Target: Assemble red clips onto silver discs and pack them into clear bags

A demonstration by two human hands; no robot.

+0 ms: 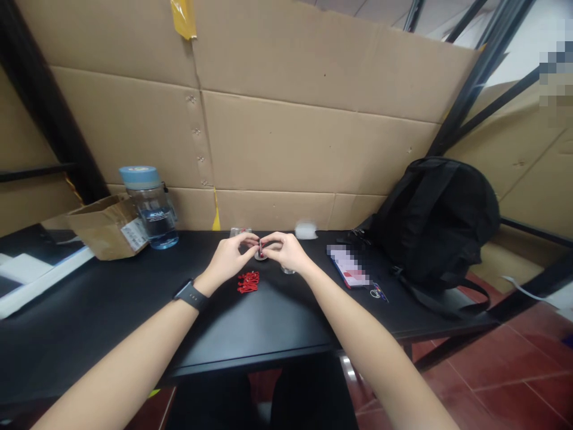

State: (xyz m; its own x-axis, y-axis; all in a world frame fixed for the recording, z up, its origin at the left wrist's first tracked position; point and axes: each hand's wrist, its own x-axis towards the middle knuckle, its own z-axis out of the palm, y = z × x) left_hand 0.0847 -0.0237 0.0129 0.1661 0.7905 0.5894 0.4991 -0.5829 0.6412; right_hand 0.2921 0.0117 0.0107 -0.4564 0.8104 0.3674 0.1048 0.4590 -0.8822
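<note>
My left hand (233, 253), with a dark watch on its wrist, and my right hand (285, 249) meet over the middle of the black table. Their fingertips are pinched around a small dark and red piece (261, 248), too small to name. Beneath the fingers shows part of a pale round rim, mostly hidden. A little heap of red looped cords (248, 282) lies just in front of my left hand. Under my right hand, a small clear round container (288, 270) is partly covered. Behind my left fingers sits a clear packet (240, 231) with something reddish in it.
A water bottle (154, 209) and an open brown paper bag (105, 230) stand at the left. A blurred white item (305, 230) lies at the back. To the right are a phone (349, 266), a keyring (378, 292) and a black backpack (441, 233). Cardboard (286, 143) walls the back.
</note>
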